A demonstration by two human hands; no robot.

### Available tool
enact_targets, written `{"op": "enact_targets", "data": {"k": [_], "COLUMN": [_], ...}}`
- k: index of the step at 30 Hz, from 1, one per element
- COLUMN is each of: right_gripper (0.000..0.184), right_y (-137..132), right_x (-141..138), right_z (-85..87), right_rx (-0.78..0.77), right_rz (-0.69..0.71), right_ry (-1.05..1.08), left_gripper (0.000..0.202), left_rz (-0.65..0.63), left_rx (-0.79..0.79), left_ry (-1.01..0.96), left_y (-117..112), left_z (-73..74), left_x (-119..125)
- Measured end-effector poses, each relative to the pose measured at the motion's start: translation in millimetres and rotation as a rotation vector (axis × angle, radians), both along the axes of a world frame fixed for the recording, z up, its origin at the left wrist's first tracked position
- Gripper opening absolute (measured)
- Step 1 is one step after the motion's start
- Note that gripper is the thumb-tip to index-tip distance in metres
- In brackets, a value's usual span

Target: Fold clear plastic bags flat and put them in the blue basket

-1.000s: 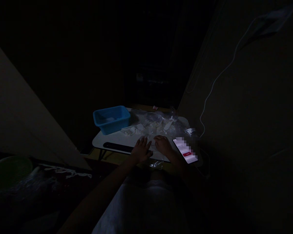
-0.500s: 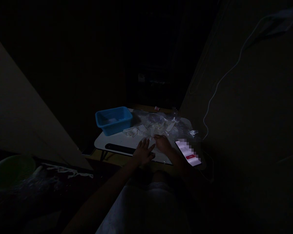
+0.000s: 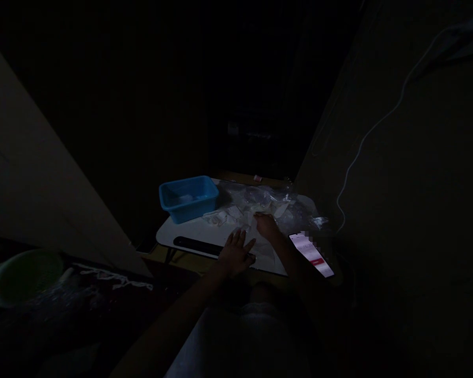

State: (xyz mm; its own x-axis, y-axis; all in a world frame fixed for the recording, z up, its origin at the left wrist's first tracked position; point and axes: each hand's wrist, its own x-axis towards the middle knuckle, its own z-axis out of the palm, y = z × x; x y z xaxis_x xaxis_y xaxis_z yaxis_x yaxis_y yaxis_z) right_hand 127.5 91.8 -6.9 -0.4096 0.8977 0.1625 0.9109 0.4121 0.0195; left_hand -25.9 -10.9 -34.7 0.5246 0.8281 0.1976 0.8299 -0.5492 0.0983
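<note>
My left hand (image 3: 236, 253) lies flat near the front edge of a small white table (image 3: 193, 231), its fingers spread. Just beyond it, my right hand (image 3: 266, 226) is closed, fingertips pinched at a thin pale sheet (image 3: 253, 223); whether paper or plastic I cannot tell in the dim light. Around the right hand lie crumpled clear plastic bags (image 3: 266, 195) and several small white pieces (image 3: 223, 215), too dark to name. A clear, flat piece seems to lie under both hands.
A blue plastic basin (image 3: 193, 210) stands at the table's back left, something pale inside. A lit phone (image 3: 311, 254) lies at the right edge. A black slot (image 3: 195, 245) runs along the table's front. A white cable (image 3: 362, 142) hangs by the right wall. A green tub (image 3: 27, 278) sits low left.
My right hand has moved a little away from me, drawing apart from my left hand, with the pale sheet now showing at its fingertips. The view has shifted slightly.
</note>
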Motion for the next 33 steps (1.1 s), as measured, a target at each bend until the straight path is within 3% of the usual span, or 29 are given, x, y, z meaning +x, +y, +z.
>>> {"op": "enact_targets", "data": {"k": [6,12,19,24,33], "right_gripper": [0.043,0.043,0.039,0.039,0.035], "right_y": [-4.2,-39.0,-71.6,-67.6,-44.5], "right_x": [7.9,25.0,35.1,35.0,35.2], "right_z": [3.3,2.3,-13.1,-17.5,-3.2], "right_rx": [0.005,-0.01,0.03,0.074,0.025], "right_rz": [-0.021,0.029,-0.012,-0.075,-0.194], "right_ry": [0.036,0.092,0.156,0.112,0.098], "left_gripper": [0.054,0.054,0.054,0.055,0.052], "left_rz": [0.003,0.004,0.006,0.008,0.008], "left_rx": [0.005,0.005,0.026,0.019,0.0], "left_ry": [-0.005,0.002,-0.011,-0.003,0.013], "left_y": [-1.5,0.6,1.5,0.3,-0.5], "left_z": [2.0,1.4,0.1,1.8,4.2], "left_x": [-0.2,0.8,0.2,0.3,-0.9]}}
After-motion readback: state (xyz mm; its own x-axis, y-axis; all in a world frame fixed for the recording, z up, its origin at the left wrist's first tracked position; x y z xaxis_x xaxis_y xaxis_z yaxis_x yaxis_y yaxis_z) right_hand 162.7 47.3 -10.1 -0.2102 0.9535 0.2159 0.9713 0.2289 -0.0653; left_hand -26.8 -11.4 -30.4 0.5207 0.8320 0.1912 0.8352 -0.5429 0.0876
